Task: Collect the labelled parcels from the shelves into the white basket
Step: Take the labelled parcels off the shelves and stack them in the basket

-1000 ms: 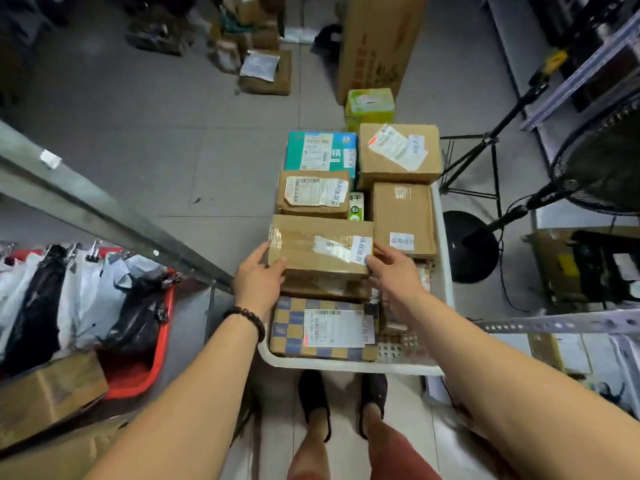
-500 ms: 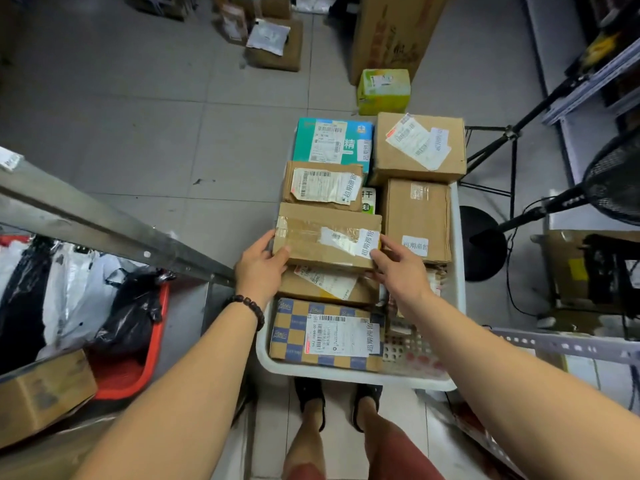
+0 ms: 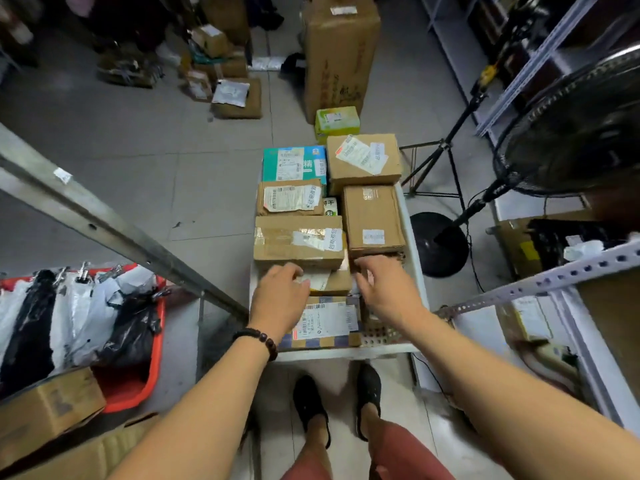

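Head view shows the taped parcel lying in the white basket on top of other parcels, its long axis crosswise to you, just beyond both hands. Your left hand and right hand hover at its near edge, fingers loosely curled, gripping nothing; neither is clearly nearer.

The basket stands on the floor just ahead of the person's feet, packed with parcels. The taped parcel lies on top at mid-length, seemingly resting on a lower one. A smaller parcel sits behind it and a box lies to its right. The left hand and right hand hover at its near edge, above the nearest parcel. A tub of bags lies well to the left, and a fan base stands to the right.
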